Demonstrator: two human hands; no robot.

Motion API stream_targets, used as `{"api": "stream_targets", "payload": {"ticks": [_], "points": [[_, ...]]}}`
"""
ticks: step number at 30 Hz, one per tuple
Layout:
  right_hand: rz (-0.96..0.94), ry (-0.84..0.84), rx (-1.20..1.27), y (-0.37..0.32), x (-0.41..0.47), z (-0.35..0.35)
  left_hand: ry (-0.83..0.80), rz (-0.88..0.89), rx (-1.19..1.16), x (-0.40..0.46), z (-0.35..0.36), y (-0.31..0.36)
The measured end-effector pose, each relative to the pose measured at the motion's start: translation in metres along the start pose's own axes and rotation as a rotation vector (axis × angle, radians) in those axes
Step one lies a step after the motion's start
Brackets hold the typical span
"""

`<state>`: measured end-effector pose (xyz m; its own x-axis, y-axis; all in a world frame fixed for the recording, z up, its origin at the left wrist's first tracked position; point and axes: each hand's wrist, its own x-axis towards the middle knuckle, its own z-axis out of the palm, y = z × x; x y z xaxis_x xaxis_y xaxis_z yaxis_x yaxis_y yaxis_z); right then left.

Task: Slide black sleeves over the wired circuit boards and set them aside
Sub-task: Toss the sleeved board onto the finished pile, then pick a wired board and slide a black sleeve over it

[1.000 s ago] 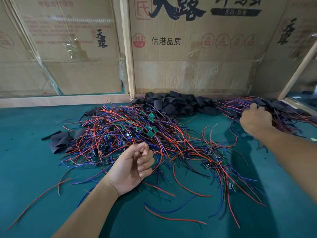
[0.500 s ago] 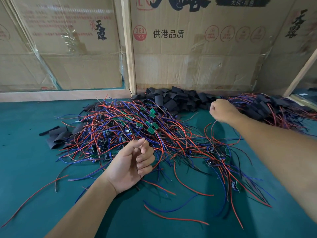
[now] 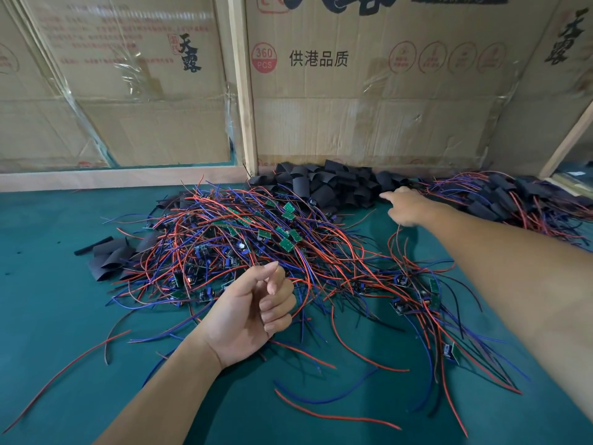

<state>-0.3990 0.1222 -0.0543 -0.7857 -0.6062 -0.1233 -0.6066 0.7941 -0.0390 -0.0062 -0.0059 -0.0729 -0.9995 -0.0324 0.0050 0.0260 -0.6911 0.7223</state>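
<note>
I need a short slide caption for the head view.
Right hand reaches toward black sleeves; left hand rests by wired boards.

Two hands (image 3: 247,313), three sleeve heaps (image 3: 337,187).

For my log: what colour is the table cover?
Teal green table cover, clearest in the head view.

Two bare forearms, no sleeves in view, no watch, ring or glove. Left hand (image 3: 248,311): short trimmed fingernails, unpainted. Right hand (image 3: 406,205): blurred, nails not readable. Right forearm (image 3: 500,252) bare to the frame edge.
</note>
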Motion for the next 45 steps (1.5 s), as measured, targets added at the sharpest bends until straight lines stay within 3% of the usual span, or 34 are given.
{"api": "stream_targets", "payload": {"ticks": [5, 11, 15, 19, 24, 33, 36, 41, 43, 45], "points": [[0.015, 0.084, -0.17, -0.004, -0.001, -0.007, -0.016, -0.015, -0.014, 0.0, -0.001, 0.0], [-0.256, 0.242, -0.181, 0.0, -0.019, -0.008, -0.023, -0.031, 0.044, -0.001, -0.003, -0.001], [-0.387, 0.196, 0.038, 0.007, -0.037, -0.015, -0.029, -0.035, 0.057, 0.0, -0.002, 0.0], [-0.28, 0.113, 0.212, 0.011, -0.044, -0.018, -0.012, -0.027, 0.082, -0.001, -0.002, 0.001], [-0.198, -0.119, 0.201, 0.002, -0.043, -0.014, -0.023, -0.025, 0.071, 0.0, -0.003, -0.001], [-0.215, -0.155, 0.129, -0.004, -0.042, -0.025, -0.026, -0.024, 0.063, 0.001, -0.001, 0.0], [-0.214, 0.003, 0.088, -0.009, -0.053, -0.034, -0.033, -0.022, 0.061, 0.0, -0.001, 0.0], [-0.289, 0.724, 0.554, -0.059, -0.126, -0.08, -0.027, -0.024, 0.061, 0.001, 0.002, -0.001], [-0.41, 0.739, 0.756, -0.105, -0.173, -0.081, -0.024, -0.007, 0.092, 0.002, 0.001, -0.001], [-0.478, 0.57, 0.814, -0.149, -0.221, -0.052, -0.036, 0.037, 0.142, 0.002, 0.002, -0.004]]}}
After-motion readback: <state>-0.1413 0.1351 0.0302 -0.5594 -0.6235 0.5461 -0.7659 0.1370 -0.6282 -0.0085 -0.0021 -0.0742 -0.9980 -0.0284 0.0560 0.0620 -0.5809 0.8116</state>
